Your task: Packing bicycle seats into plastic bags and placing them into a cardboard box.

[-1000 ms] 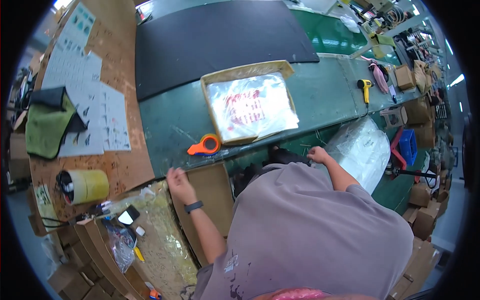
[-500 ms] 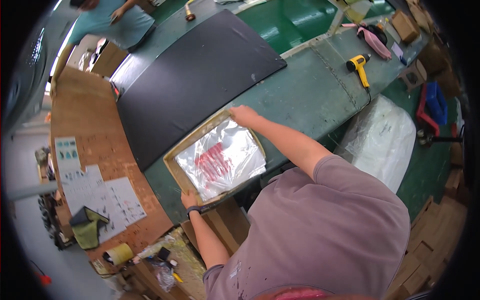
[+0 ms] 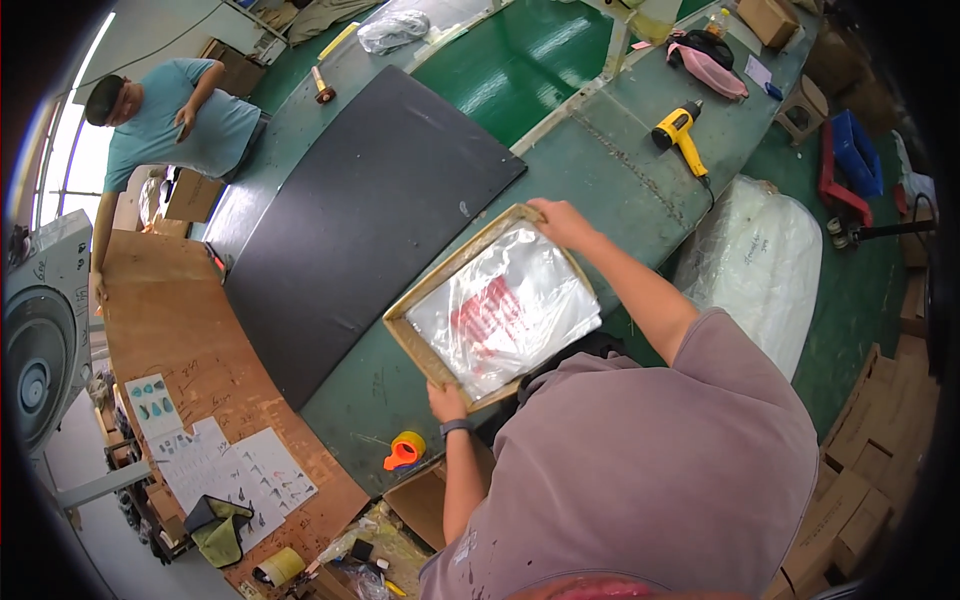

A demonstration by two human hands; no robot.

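A shallow cardboard tray (image 3: 420,340) lies tilted on a long green workbench (image 3: 620,190), directly in front of the person and close to the near edge; inside it sits a stack of clear plastic bags (image 3: 505,310) with a red print, filling the tray almost wall to wall. The left hand (image 3: 447,402) grips the tray's near corner, fingers curled round the rim with the thumb on top, a dark watch on the wrist; the right hand (image 3: 562,222) holds the far corner, fingers pressed together and folded over the rim. The two hands sit at opposite corners, which seems a sound hold; to do this well, the tray would best be kept level and the grip on the cardboard walls alone, since the slick bags look ready to slide out over a low wall if it tips.

Just left of the tray a large black mat (image 3: 370,210) covers the bench; an orange tape dispenser (image 3: 404,452) rests near the left wrist at the bench edge; a yellow heat gun (image 3: 678,130) lies well apart beyond the right hand. A bulky white plastic-wrapped bundle (image 3: 755,265) stands to the right on the green floor; a plywood table (image 3: 190,350) with paper sheets lies to the left; another person in a teal shirt (image 3: 175,125) leans there.
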